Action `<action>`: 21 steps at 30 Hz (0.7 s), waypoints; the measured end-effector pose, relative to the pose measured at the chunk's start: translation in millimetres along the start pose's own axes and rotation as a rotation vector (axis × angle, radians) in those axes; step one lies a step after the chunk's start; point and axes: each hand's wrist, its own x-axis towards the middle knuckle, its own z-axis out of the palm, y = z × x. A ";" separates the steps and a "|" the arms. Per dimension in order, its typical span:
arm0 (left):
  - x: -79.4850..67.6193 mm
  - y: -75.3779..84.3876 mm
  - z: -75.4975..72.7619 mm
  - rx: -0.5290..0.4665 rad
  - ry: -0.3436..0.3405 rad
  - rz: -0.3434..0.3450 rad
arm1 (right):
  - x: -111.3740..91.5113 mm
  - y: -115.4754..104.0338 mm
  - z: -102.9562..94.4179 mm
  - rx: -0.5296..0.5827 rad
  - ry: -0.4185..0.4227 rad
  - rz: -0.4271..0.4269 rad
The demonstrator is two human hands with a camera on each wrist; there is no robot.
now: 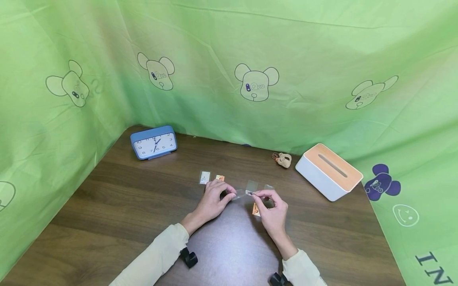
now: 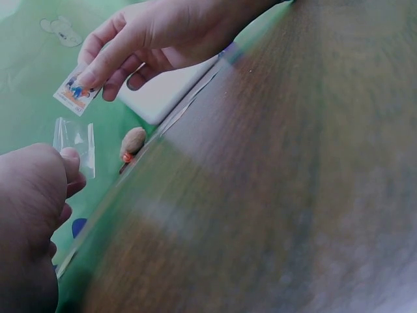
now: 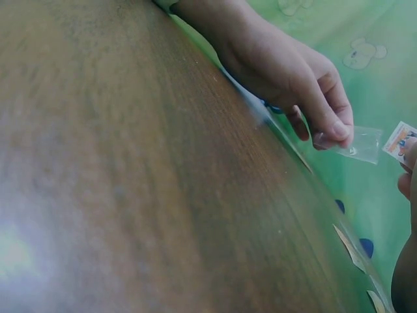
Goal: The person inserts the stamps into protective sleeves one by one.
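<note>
My left hand (image 1: pixel 213 200) pinches a small clear plastic sleeve (image 2: pixel 77 145) between thumb and fingers. Opposite it, my right hand (image 1: pixel 274 214) pinches a small stamp (image 2: pixel 76 91) with a white border and a blue and orange picture. Stamp and sleeve are held just above the table, close together but apart. Beyond the left hand lie a pale stamp in a clear sleeve (image 1: pixel 205 177) and an orange stamp (image 1: pixel 220 178). Another orange stamp (image 1: pixel 255 209) lies beside the right hand, partly hidden by it. Two more clear sleeves, one (image 1: pixel 252 185) behind the hands and another (image 1: pixel 269 187), rest on the table.
A blue clock (image 1: pixel 154 143) stands at the back left of the brown wooden table (image 1: pixel 107 206). At the back right are a small beige pouch (image 1: pixel 284 160) and a white tissue box (image 1: pixel 318 178) with an orange-tan lid. Green printed cloth (image 1: pixel 207 79) hangs around the table.
</note>
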 end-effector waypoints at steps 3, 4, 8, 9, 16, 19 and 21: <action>-0.1 -0.4 0.2 -0.002 -0.014 -0.003 | 0.3 0.3 -1.1 0.004 -0.014 -0.006; -0.2 -0.5 0.2 -0.002 -0.015 -0.001 | 0.4 0.3 -1.3 0.002 -0.015 -0.011; -0.2 -0.5 0.6 0.002 -0.009 0.012 | 1.2 -1.1 -2.1 0.010 -0.018 -0.012; -0.1 -0.4 0.7 0.003 -0.008 0.015 | 1.4 -1.4 -2.2 0.011 -0.019 -0.011; 0.2 2.0 0.2 0.006 -0.026 0.013 | 1.0 -0.4 -3.2 0.025 -0.038 0.004; 0.1 2.5 0.1 0.009 -0.027 0.018 | 0.8 0.6 -2.7 0.021 -0.043 0.004; -0.1 2.2 0.2 0.011 -0.026 0.022 | 1.3 -1.0 -1.4 0.002 -0.043 -0.003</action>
